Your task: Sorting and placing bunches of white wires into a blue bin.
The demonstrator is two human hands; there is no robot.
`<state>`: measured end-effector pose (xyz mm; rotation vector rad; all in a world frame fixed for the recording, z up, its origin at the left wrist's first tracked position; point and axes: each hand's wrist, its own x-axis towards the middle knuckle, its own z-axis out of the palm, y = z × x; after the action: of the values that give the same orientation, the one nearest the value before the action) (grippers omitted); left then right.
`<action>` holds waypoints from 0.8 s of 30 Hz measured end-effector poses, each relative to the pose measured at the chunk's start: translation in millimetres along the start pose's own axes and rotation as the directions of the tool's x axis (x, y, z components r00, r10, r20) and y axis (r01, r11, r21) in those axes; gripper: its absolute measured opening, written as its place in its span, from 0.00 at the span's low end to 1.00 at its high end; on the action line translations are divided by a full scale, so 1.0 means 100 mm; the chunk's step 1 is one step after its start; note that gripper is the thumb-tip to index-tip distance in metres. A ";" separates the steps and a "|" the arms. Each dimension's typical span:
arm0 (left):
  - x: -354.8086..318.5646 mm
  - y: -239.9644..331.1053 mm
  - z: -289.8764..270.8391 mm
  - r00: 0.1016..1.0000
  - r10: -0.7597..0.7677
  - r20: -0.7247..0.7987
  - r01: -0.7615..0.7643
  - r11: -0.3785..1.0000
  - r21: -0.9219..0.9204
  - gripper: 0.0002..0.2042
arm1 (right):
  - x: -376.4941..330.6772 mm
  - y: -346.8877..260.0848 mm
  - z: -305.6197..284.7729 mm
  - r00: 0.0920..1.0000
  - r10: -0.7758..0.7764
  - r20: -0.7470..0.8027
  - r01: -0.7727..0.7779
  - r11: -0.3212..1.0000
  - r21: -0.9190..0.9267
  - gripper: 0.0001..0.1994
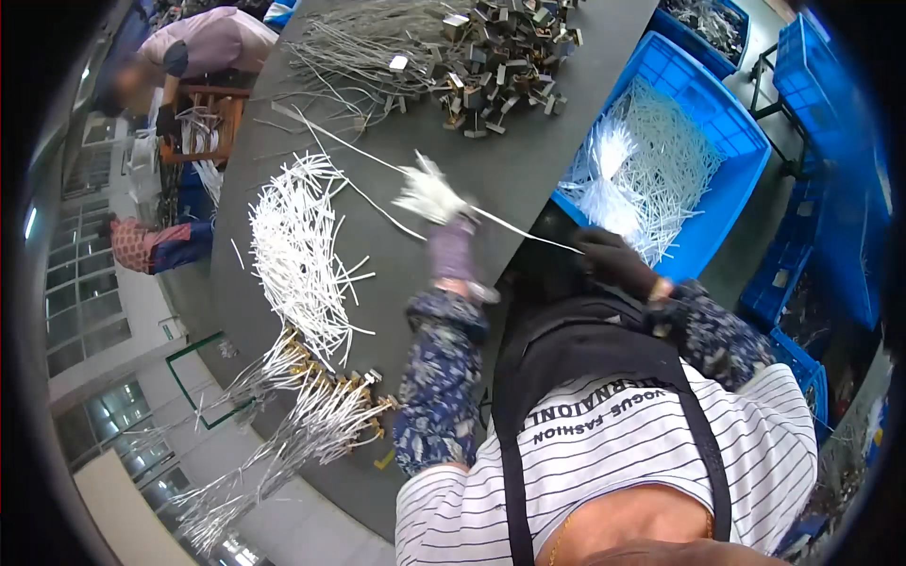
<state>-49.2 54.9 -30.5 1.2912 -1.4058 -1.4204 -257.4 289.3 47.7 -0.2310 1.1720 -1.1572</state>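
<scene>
My left hand (453, 250), in a purple glove, is closed around a bunch of short white tubes (427, 191) above the grey table. A thin white wire (524, 231) stretches from beside this bunch to my right hand (618, 264). That hand wears a dark glove, and its fingers are closed on the wire's end. Farther out on the table, more of the thin wire (349, 141) trails past the bunch. Left of my left hand lies a large heap of loose white tubes (300, 250). Both gloves are slightly blurred.
Wires with metal blocks (500, 71) pile up at the table's far side. Cables with brass-coloured ends (326, 406) hang over the left edge. A blue crate (746, 189) at the right holds white tubes and a clear plastic bag (609, 179). Other people (212, 42) are at the far left.
</scene>
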 end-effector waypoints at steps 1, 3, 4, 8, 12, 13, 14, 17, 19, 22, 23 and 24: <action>-0.27 -0.05 0.37 0.953 0.291 0.082 -0.284 0.955 -0.088 0.21 | 0.08 -0.27 0.35 0.998 -0.059 0.027 0.059 0.998 0.015 0.25; -0.51 0.41 0.62 0.892 -0.448 0.064 0.443 0.893 0.077 0.15 | 0.38 -0.41 0.50 0.999 0.025 0.045 -0.013 0.969 -0.247 0.28; -0.40 0.43 0.46 0.894 -0.442 0.071 0.430 0.892 0.141 0.15 | 0.43 -0.46 0.61 0.999 0.018 0.045 -0.006 0.967 -0.253 0.28; 0.05 0.74 -0.12 0.913 -0.407 0.027 0.359 0.833 0.422 0.10 | 0.69 -0.74 0.68 0.898 -0.410 0.156 0.360 0.484 -0.798 0.35; 0.06 0.77 -0.38 0.891 -0.450 0.065 0.425 0.874 0.234 0.14 | 1.32 -1.48 0.72 0.640 -0.726 0.251 0.302 -0.063 -0.951 0.37; 0.00 0.76 -0.29 0.880 -0.470 0.075 0.446 0.869 0.215 0.14 | 1.53 -1.60 0.67 0.656 -0.701 0.281 0.272 -0.127 -0.954 0.36; -0.11 0.81 -0.15 0.892 -0.441 0.103 0.432 0.897 0.099 0.15 | 1.70 -1.62 0.58 0.649 -0.677 0.347 0.267 -0.225 -0.937 0.30; -0.26 0.81 -0.10 0.892 -0.411 0.187 0.422 0.906 -0.019 0.13 | 1.62 -1.75 0.75 0.845 -0.526 0.098 0.282 0.283 -0.917 0.25; -0.30 0.82 -0.01 0.889 -0.412 0.199 0.441 0.888 -0.133 0.12 | 1.51 -1.50 0.60 0.742 -0.656 0.141 0.361 0.213 -0.908 0.21; -0.38 0.83 0.30 0.900 -0.339 0.275 0.425 0.823 -0.377 0.13 | 1.31 -1.08 0.29 0.819 -0.574 0.005 0.453 0.641 -0.620 0.18; -0.41 0.85 0.43 0.911 -0.255 0.325 0.395 0.767 -0.506 0.13 | 1.25 -0.93 0.23 0.876 -0.459 -0.147 0.337 0.802 -0.494 0.16; -0.42 0.86 0.55 0.900 -0.229 0.371 0.395 0.788 -0.472 0.15 | 1.18 -0.81 0.18 0.909 -0.310 -0.279 0.211 0.919 -0.333 0.14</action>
<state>-105.3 97.7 54.0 0.9904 -0.8653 -2.1292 -298.4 151.6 39.9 -0.4511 1.6519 -1.2851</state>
